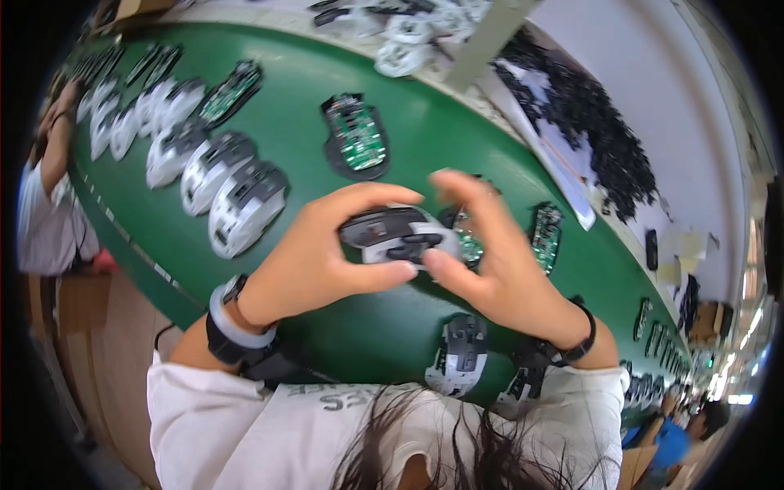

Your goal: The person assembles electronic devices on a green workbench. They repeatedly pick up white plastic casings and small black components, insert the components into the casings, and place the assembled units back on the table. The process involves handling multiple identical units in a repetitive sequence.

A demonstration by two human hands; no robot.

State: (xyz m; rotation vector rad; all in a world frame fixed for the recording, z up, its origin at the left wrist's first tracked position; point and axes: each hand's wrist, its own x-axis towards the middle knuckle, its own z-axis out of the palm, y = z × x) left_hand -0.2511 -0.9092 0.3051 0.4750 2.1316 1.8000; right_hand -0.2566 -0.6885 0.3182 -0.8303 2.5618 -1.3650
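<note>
Both of my hands are around a white and dark grey computer mouse shell above the green bench. My left hand grips its left end, with the thumb along the near side and the fingers over the far side. My right hand is slightly blurred; its thumb tip meets a black part at the shell's right end. The right fingers are raised and spread away from the shell. Behind that hand, a circuit board is partly hidden. Nearer my body lies another mouse shell.
More mouse shells line the left of the green bench. A mouse base with a green board lies ahead; another board is at right. Small black parts are heaped beyond a post. Other people sit at both ends.
</note>
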